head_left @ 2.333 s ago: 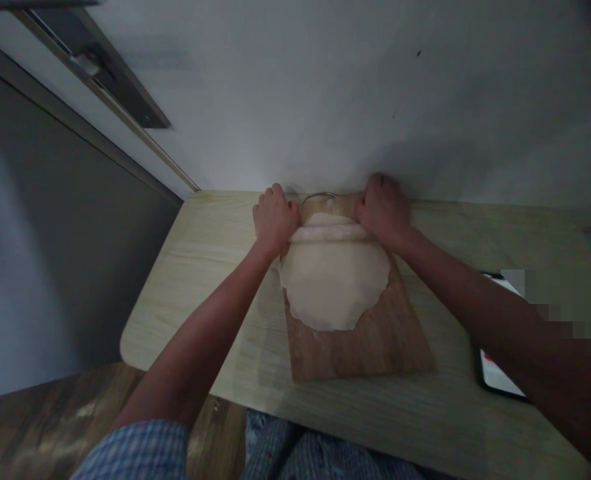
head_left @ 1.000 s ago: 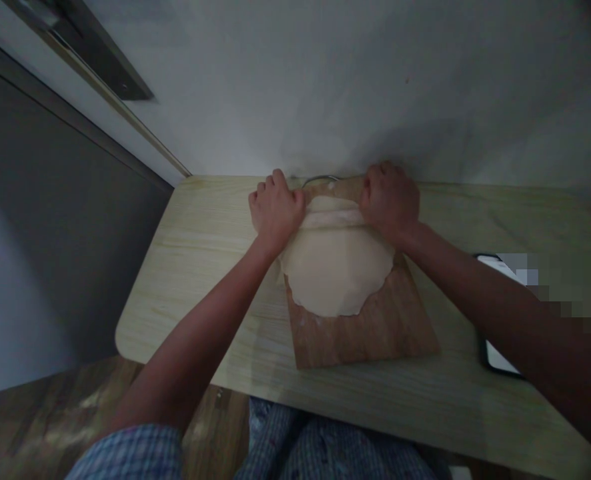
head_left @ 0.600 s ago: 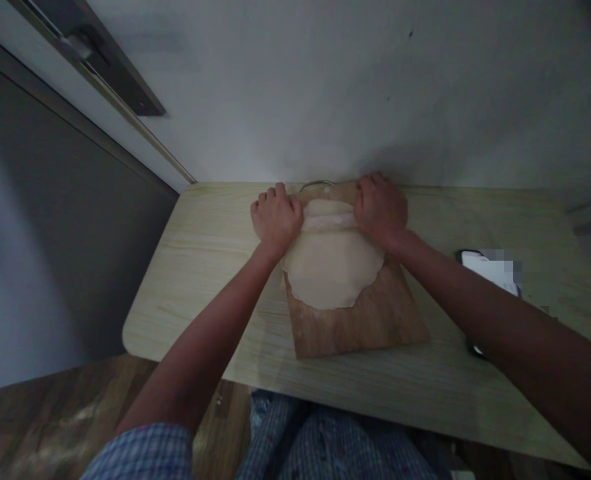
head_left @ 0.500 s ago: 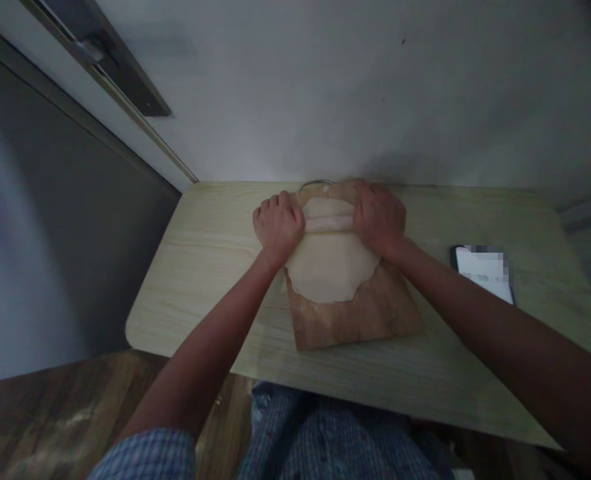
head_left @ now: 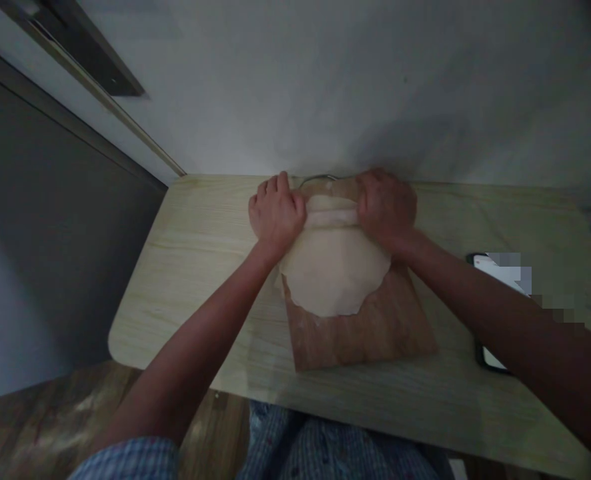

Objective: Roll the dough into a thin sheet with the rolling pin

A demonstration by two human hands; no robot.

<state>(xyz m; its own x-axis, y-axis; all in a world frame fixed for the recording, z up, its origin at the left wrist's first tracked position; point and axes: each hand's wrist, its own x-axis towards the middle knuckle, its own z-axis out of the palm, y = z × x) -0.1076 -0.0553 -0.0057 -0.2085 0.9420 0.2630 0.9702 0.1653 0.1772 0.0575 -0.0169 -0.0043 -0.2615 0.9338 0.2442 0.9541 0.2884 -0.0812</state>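
A thin, flat sheet of pale dough with a wavy edge lies on a brown wooden board. Across the far part of the dough rests a pale rolling pin, whose middle shows between my hands. My left hand is curled over its left end, the knuckles raised. Closed around the right end is my right hand. Both palms hide the ends of the pin. A thin curved metal handle sticks out at the board's far edge.
The board stands on a light wood-grain table, against a pale wall. A phone lies to the right, partly under my right forearm. A metal door plate is at upper left.
The view has shifted, so the board and dough appear slightly larger and lower. My hands and the rolling pin are a little nearer the dough's far edge, both still gripping.
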